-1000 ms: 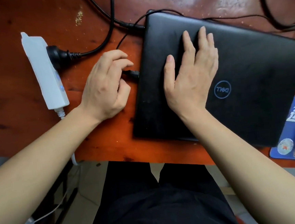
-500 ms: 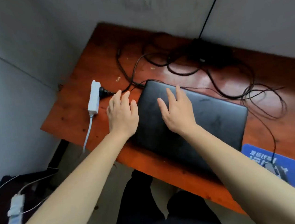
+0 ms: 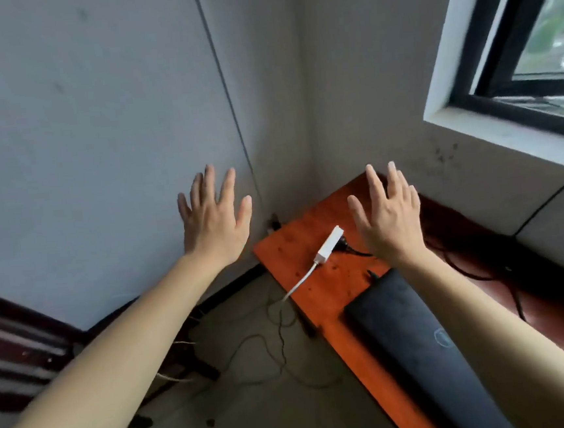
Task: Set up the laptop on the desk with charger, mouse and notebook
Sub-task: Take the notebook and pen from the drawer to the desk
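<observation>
Hands in the air, both empty. Shows the left hand spread in front of the grey wall, fingers straight and apart, gripping nothing; shows the right hand the same way, released, above the far end of the desk. Marks a sharp change from a second ago, with the left hand then pinching a plug at the side of the laptop and the right pressing flat on the lid; half a second ago, both still down by that lid. Now clear of everything, with the view swung up and left toward the room corner and the window. Leaves the laptop closed, flat along the front edge of the desk, partly under the right forearm, with what looks like a small dark plug at its far corner. Leaves the white power strip just beyond, a black plug in its side, its white cord trailing off the desk edge toward the floor. Puts a tangle of black cables along the wall side of the desk. Suggests the charger step done, judging by the seated plug and the let-go. Hides mouse and notebook, neither in view. Points, most likely, to fetching those next, or to lifting the lid
</observation>
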